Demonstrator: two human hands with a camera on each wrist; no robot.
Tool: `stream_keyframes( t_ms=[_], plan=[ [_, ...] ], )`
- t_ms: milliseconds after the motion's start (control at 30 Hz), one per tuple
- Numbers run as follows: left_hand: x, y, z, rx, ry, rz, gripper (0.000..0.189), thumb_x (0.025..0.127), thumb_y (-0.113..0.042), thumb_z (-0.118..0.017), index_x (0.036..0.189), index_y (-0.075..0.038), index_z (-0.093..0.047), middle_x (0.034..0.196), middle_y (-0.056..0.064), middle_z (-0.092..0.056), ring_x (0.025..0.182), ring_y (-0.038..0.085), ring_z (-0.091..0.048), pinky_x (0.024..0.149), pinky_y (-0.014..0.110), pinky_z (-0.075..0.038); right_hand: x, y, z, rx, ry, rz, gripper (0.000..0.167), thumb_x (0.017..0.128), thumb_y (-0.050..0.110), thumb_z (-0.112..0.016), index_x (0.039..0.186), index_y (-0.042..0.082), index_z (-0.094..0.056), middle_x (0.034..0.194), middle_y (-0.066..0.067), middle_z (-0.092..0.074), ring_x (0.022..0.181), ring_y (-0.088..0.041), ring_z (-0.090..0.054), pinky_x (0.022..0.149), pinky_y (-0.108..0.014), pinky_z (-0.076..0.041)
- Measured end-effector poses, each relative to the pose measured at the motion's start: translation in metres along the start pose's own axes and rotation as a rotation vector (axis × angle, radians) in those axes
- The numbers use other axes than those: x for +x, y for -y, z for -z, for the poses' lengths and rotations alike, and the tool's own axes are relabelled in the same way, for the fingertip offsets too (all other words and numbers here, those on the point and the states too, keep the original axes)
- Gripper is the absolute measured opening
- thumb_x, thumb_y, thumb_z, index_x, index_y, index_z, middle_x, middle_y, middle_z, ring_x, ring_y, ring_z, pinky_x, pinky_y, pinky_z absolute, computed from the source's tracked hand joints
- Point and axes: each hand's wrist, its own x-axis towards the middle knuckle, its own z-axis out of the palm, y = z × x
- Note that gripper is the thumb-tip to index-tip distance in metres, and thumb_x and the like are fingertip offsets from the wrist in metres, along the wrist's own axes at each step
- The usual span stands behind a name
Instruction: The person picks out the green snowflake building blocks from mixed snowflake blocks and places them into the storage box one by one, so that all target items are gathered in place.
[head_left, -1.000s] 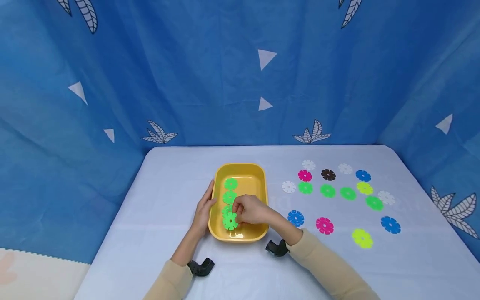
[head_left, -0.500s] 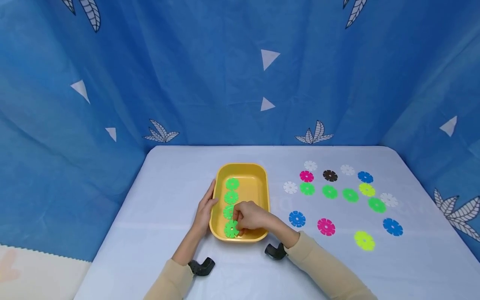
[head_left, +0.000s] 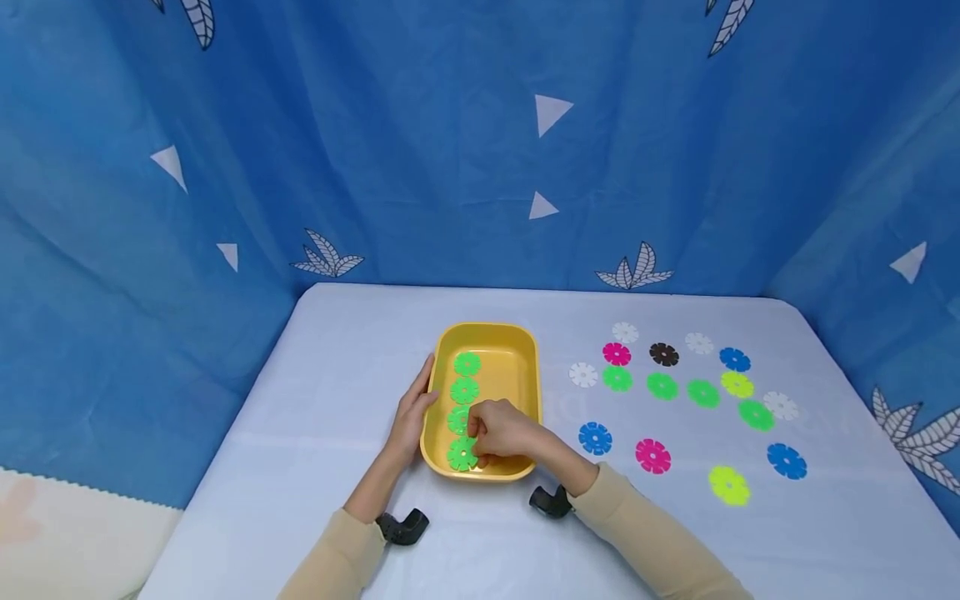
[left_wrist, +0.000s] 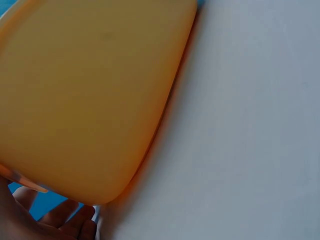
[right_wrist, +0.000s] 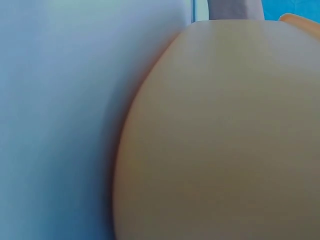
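Tray (head_left: 508, 371) gripped at left edge by left hand (head_left: 409, 421); right hand (head_left: 502, 429) pinches green disc (head_left: 460, 454) towards near-left corner, best kept flat

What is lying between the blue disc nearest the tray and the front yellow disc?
A pink disc lies between this blue disc and yellow disc, shown in the head view.

The head camera looked forward and down from well above the yellow tray (head_left: 510, 375); the left wrist camera (head_left: 405, 528) and right wrist camera (head_left: 551, 502) — near its 2 person-side corners — faced its walls closely, all 3 views sharing it.
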Motion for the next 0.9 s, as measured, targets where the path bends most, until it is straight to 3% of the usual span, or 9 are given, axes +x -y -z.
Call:
stream_keyframes(
  t_ms=[533, 767, 900],
  plan=[
    [0.003, -0.001, 0.000, -0.006, 0.002, 0.009, 0.058, 0.103, -0.011, -0.035, 0.157, -0.024, -0.021, 0.165, -0.007, -0.013, 0.153, 0.013, -0.005, 0.125, 0.038, -0.008, -0.001, 0.001, 0.003, 0.015, -0.073, 0.047, 0.010, 0.085, 0.003, -0.071, 0.088, 0.002, -0.062, 0.060, -0.004, -0.063, 0.052, -0.018, -0.066, 0.048, -0.021, -0.045],
    [0.003, -0.001, -0.001, 0.000, -0.012, 0.013, 0.058, 0.103, -0.013, -0.037, 0.157, -0.024, -0.021, 0.165, -0.006, -0.014, 0.153, 0.015, -0.006, 0.125, 0.039, -0.008, -0.012, 0.006, 0.022, 0.159, -0.100, 0.106, 0.016, 0.087, 0.003, -0.070, 0.098, -0.005, -0.061, 0.072, -0.006, -0.062, 0.062, -0.021, -0.070, 0.058, -0.030, -0.058],
    [0.002, 0.000, -0.002, 0.000, -0.025, 0.016, 0.058, 0.102, -0.011, -0.036, 0.157, -0.023, -0.021, 0.165, -0.005, -0.013, 0.153, 0.016, -0.006, 0.125, 0.038, -0.008, -0.025, 0.002, 0.037, 0.267, -0.108, 0.094, 0.018, 0.089, 0.004, -0.068, 0.102, -0.005, -0.060, 0.079, -0.009, -0.058, 0.068, -0.024, -0.072, 0.063, -0.037, -0.061]
  ],
)
